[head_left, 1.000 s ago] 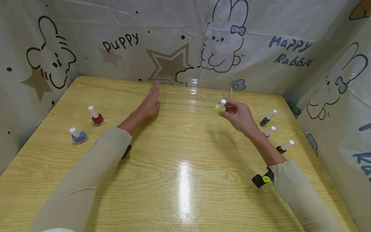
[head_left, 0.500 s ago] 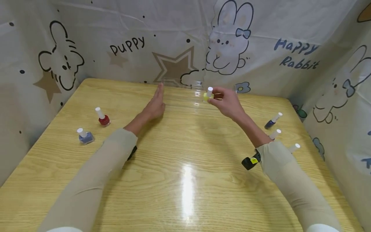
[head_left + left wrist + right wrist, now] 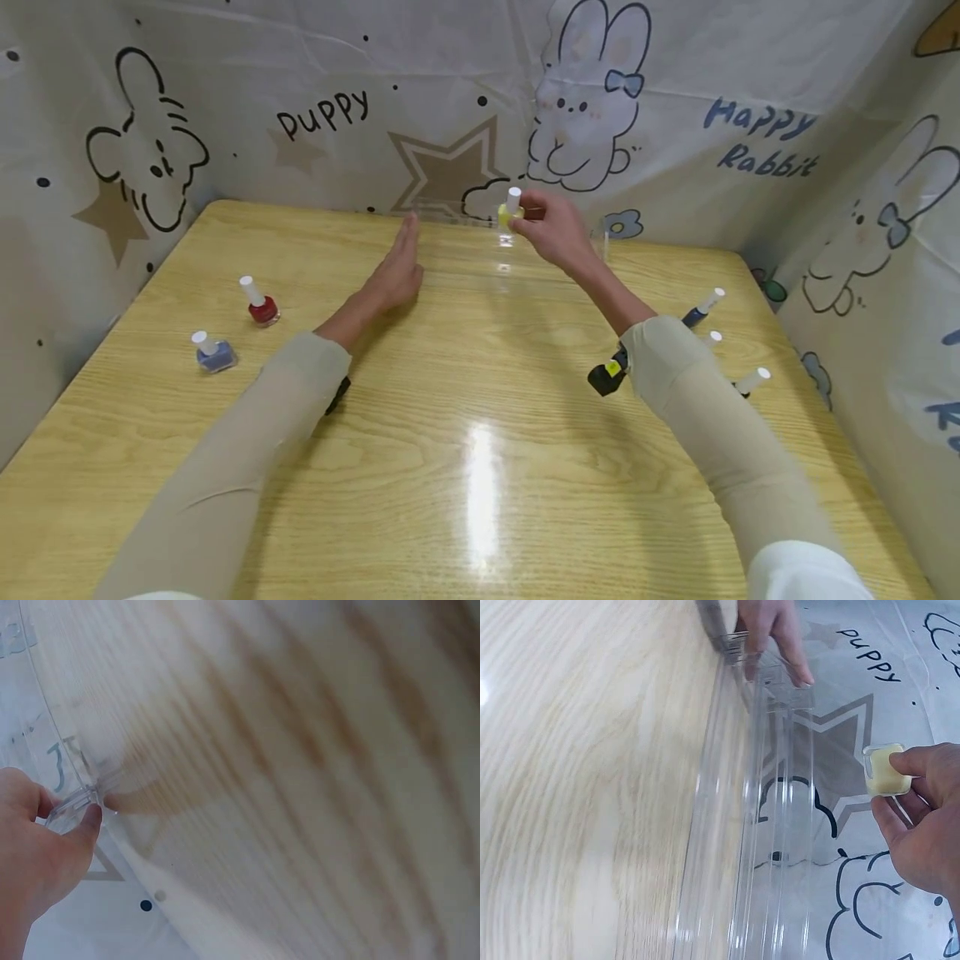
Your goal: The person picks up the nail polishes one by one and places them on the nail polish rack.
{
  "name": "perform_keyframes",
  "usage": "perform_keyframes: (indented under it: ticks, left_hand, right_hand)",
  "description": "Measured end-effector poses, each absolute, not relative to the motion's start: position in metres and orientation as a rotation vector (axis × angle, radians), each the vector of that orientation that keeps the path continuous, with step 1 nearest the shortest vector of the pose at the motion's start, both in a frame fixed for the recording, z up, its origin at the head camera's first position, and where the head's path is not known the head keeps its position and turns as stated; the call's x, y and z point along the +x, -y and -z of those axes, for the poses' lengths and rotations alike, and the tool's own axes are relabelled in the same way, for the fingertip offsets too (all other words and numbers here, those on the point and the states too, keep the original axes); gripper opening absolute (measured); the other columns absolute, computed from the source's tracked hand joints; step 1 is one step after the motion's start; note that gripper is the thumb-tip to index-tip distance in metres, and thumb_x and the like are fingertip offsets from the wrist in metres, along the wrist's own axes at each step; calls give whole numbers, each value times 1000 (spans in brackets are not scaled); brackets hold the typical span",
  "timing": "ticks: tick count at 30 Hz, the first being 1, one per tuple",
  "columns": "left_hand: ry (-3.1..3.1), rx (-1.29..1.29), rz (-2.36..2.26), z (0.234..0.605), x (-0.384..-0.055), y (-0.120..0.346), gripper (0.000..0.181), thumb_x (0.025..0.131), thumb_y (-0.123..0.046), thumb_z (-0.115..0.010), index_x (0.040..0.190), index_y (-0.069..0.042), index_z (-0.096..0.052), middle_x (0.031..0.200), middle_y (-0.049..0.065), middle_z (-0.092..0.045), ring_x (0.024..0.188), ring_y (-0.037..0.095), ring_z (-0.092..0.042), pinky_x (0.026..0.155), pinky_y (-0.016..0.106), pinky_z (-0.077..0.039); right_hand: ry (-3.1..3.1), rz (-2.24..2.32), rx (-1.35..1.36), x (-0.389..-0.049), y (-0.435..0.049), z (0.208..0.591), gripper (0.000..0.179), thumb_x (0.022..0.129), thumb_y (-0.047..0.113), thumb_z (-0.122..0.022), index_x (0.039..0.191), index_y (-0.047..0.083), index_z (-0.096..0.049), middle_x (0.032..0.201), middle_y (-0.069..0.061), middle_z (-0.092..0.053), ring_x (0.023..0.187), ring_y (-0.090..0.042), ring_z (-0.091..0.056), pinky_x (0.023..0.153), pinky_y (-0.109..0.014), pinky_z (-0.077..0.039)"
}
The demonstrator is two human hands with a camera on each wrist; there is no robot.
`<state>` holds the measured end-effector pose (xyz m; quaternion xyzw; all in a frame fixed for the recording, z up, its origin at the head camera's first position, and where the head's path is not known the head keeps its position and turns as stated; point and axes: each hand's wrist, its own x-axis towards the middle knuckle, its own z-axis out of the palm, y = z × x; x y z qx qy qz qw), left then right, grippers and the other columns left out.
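A yellow nail polish bottle [image 3: 510,215] with a white cap is pinched between the thumb and fingers of my right hand [image 3: 557,232]. It is held upright above the back of a clear stepped plastic rack [image 3: 776,817] at the table's far edge. In the right wrist view the bottle [image 3: 887,771] hangs apart from the rack's steps. My left hand [image 3: 390,271] rests against the rack's left end with its fingers stretched out. The left wrist view shows its thumb [image 3: 88,825] touching the clear corner.
On the left stand a red nail polish bottle [image 3: 263,311] and a grey-blue one [image 3: 216,356]. To the right are a dark blue bottle [image 3: 695,317] and two more white caps, partly hidden by my right sleeve [image 3: 697,400]. A printed cloth [image 3: 315,67] hangs behind the table.
My right hand has carried the yellow nail polish bottle leftward, away from me and up, from the rack's front right to above its back. The left hand stays at the rack's end.
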<state>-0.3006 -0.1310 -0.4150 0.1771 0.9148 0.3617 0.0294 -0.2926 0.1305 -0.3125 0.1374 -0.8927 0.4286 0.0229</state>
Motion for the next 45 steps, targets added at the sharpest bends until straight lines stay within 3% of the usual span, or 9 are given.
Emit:
perform_keyframes:
  ticks: [8,13,25,45]
  left_hand:
    - [-2816,529,-1103,414,-302,133,78,100,4,-35,155,-4,20,164,14,20,149,21,12,120,37,-4]
    - [-2804,530,-1124,414,-301,133,78,100,5,-35,155,-4,20,163,11,22,149,19,15,120,36,0]
    - [-2829,540,-1124,412,-303,131,79,100,5,-37,156,-4,18,164,15,18,149,19,14,119,34,1]
    - [-2857,553,-1069,415,-303,134,77,100,5,-38,156,-1,15,164,17,14,149,19,12,119,32,-1]
  right_hand:
    - [2711,-1317,429,-309,-113,314,30,95,10,-68,124,4,-67,117,-10,-69,103,-21,-62,87,-33,-50]
    - [2676,-1311,470,-318,-99,322,28,94,8,-68,121,1,-67,111,-12,-70,93,-21,-61,78,-29,-47]
    - [2570,-1376,415,-340,-72,338,30,94,7,-69,122,0,-65,116,-13,-69,103,-22,-65,88,-29,-52]
    - [2664,-1391,442,-363,-69,359,31,96,8,-66,125,-2,-62,124,-15,-63,113,-26,-63,90,-32,-53]
